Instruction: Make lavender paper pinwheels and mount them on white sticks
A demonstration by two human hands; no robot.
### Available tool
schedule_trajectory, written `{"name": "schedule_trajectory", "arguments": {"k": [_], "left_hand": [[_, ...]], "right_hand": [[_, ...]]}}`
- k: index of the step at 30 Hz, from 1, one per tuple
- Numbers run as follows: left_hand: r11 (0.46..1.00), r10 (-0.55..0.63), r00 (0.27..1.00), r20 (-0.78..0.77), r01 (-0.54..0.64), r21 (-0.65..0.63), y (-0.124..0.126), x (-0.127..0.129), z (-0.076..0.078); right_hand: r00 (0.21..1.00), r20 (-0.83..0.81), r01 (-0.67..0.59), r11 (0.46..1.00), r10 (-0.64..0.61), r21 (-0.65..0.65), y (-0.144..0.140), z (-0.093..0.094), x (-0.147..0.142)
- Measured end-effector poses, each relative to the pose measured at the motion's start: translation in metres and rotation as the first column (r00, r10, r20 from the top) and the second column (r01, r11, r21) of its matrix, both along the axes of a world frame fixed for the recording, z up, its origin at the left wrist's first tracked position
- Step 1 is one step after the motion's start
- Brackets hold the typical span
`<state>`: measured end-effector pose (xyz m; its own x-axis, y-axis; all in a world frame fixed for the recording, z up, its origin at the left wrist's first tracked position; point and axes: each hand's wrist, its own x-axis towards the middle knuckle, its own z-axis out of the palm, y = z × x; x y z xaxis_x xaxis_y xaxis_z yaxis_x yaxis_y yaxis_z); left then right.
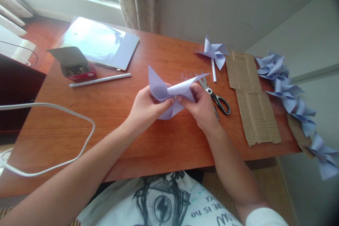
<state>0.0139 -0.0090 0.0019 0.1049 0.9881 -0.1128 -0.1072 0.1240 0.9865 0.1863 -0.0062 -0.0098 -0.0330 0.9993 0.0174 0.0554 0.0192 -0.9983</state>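
Note:
Between my two hands is a lilac paper pinwheel [182, 87], its blades curled toward a small bright spot at the centre. My left hand [148, 106] pinches its left side, with the thumb close to the middle. On the right side my right hand [200, 106] grips it too, thumb near the centre. Both sets of fingers are partly hidden behind the paper. Just beyond my right hand lie scissors [218, 102] with black and white handles, their blades apart. Small bits [186, 75] are scattered behind the pinwheel.
A white paper stick [100, 79] lies by an open red box [79, 70] of small metal pieces. Shiny sheets [97, 42] rest behind. A pinwheel on a stick [214, 53], corrugated cardboard [254, 106] and several pinwheels [291, 95] are rightward. A white cable [90, 130] loops left.

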Motion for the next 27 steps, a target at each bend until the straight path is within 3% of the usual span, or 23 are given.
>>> {"name": "schedule_trajectory", "arguments": {"k": [6,18,23,25,27], "left_hand": [[1.000,0.028,0.998,-0.050,-0.028,0.003,0.001,-0.002,-0.002],[0.996,0.050,0.997,0.055,-0.046,-0.073,0.002,-0.003,-0.001],[0.980,0.103,0.973,0.206,-0.064,-0.187,0.005,-0.007,0.001],[0.975,0.112,0.949,0.295,-0.048,-0.215,0.007,-0.011,0.004],[0.977,0.109,0.916,0.386,-0.028,-0.210,0.009,-0.015,0.007]], "right_hand": [[0.998,0.048,-0.037,0.999,0.037,-0.010,-0.002,0.006,-0.002],[0.991,-0.005,-0.136,0.990,0.136,-0.034,-0.003,0.007,-0.001],[0.980,-0.172,-0.125,0.984,0.102,-0.128,-0.002,0.009,0.006],[0.966,-0.252,-0.098,0.984,0.058,-0.150,0.002,0.003,0.011],[0.973,-0.228,-0.060,0.992,0.033,-0.110,0.008,-0.007,0.013]]}}
